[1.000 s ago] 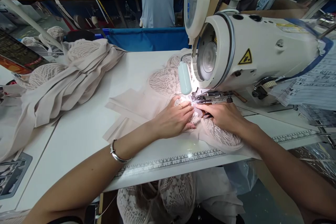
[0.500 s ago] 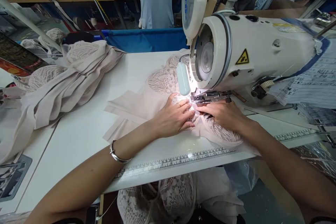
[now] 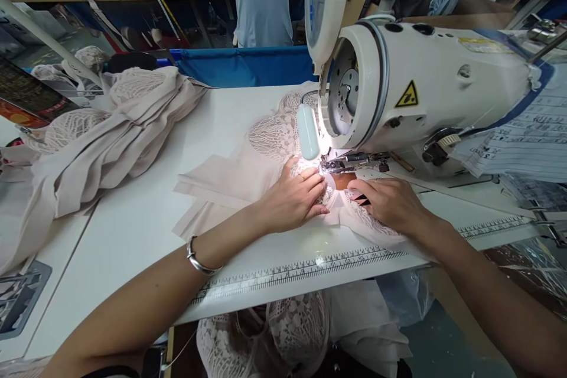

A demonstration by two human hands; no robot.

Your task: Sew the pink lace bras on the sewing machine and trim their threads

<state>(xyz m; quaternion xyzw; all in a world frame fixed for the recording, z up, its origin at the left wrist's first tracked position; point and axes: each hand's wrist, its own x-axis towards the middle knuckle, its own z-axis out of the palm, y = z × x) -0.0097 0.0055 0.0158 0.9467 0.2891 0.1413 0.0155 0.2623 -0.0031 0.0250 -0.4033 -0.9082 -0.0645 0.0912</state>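
Observation:
A pale pink lace bra [image 3: 270, 137] lies under the needle area of the white sewing machine [image 3: 447, 82]. My left hand [image 3: 295, 196] rests flat on the lace just left of the presser foot [image 3: 336, 164], fingers stretched out. To the right of the foot, my right hand [image 3: 390, 202] is closed, with thumb and forefinger at the edge of the bra's near cup. A dark pointed tool, which looks like thread snips [image 3: 361, 200], shows beneath its fingers. The small lamp [image 3: 308, 132] lights the lace; the needle tip cannot be made out.
A pile of pink bra pieces [image 3: 119, 130] lies on the left. A printed ruler [image 3: 292, 274] runs along the table's front edge. More lace cups [image 3: 296, 331] hang below it. Paper sheets [image 3: 522, 136] hang at the right. Beyond a blue cloth bin [image 3: 248, 66] stands a person [image 3: 263, 0].
My right hand has drawn back to the right from the presser foot, uncovering a brown patch there. The disc in the machine head, blurred before, now shows sharply. My left hand stays in place.

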